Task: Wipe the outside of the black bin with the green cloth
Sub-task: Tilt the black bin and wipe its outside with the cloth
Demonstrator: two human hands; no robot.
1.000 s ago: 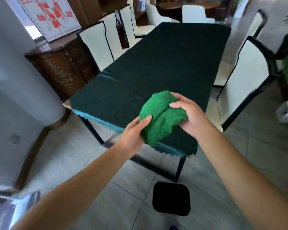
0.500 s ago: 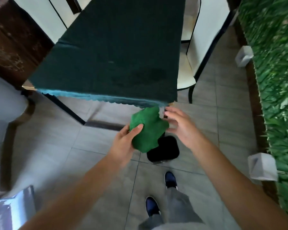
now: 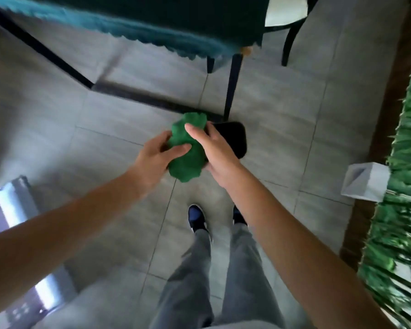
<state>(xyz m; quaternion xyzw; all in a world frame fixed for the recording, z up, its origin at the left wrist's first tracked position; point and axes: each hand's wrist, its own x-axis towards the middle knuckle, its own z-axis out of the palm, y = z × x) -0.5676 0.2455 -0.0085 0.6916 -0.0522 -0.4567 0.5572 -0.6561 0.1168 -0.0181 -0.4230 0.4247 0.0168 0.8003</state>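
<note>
1. A blurred grey box (image 3: 12, 210) with a pale top sits on the tiled floor (image 3: 105, 115) at the far left.
2. The left hand (image 3: 156, 157) reaches in from the lower left, fingers curled over the near left side of the green cloth (image 3: 188, 155), thumb pressed across its front.
3. The cloth is bunched into a wad, held between both hands above the floor.
4. The right hand (image 3: 215, 148) grasps the cloth's right side, with one finger laid over its top.
5. The black bin (image 3: 235, 138) stands on the floor just behind the right hand, partly hidden by it, beside a table leg (image 3: 233, 84); whether the cloth touches it cannot be told.
6. Two dark shoes (image 3: 196, 217) and grey trousers (image 3: 223, 281) show below.
7. A green hedge (image 3: 403, 210) and a white block (image 3: 365, 181) line the right edge.
</note>
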